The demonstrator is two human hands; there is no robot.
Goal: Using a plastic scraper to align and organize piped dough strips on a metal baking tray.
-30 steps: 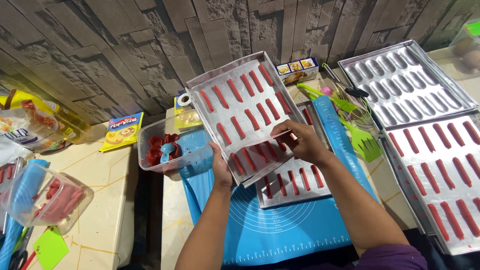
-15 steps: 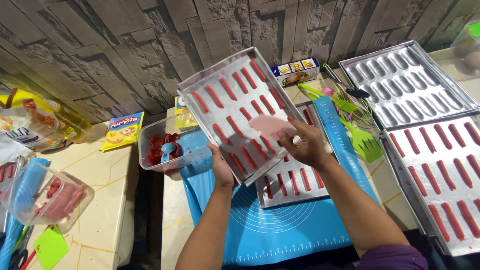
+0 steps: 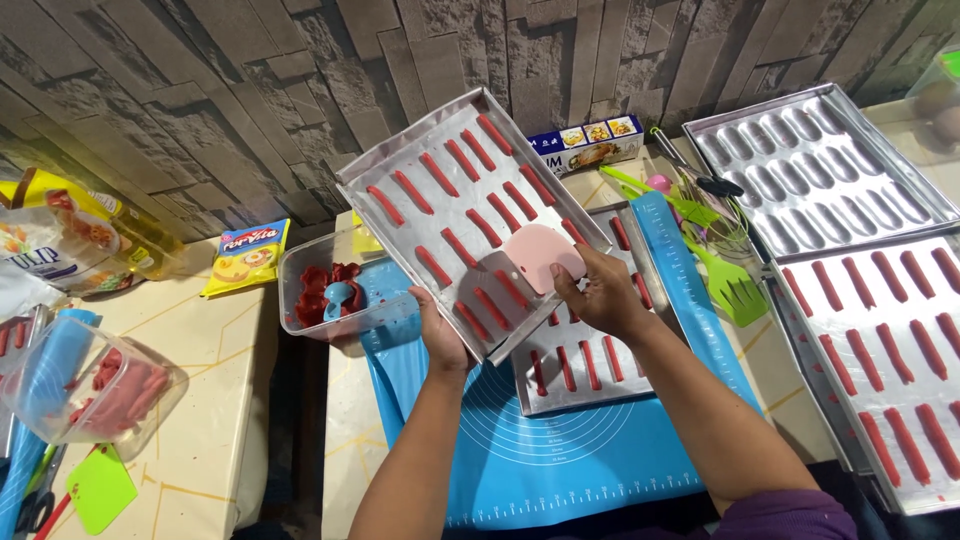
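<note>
My left hand [image 3: 440, 335] grips the lower edge of the tilted silver baking tray lined with red dough strips [image 3: 465, 215], fingers hidden beneath it. My right hand [image 3: 600, 295] is closed on a pale pink plastic scraper [image 3: 540, 257] pressed against the tray's lower right part. A second metal tray with red strips [image 3: 580, 370] lies on the blue silicone mat [image 3: 560, 450], half covered by the lifted tray. The clear plastic tub of red dough [image 3: 335, 295] sits just beside my left hand. The filled tray at the right [image 3: 890, 350] is cut off by the frame. Bare tabletop [image 3: 215, 400] lies to the left
</note>
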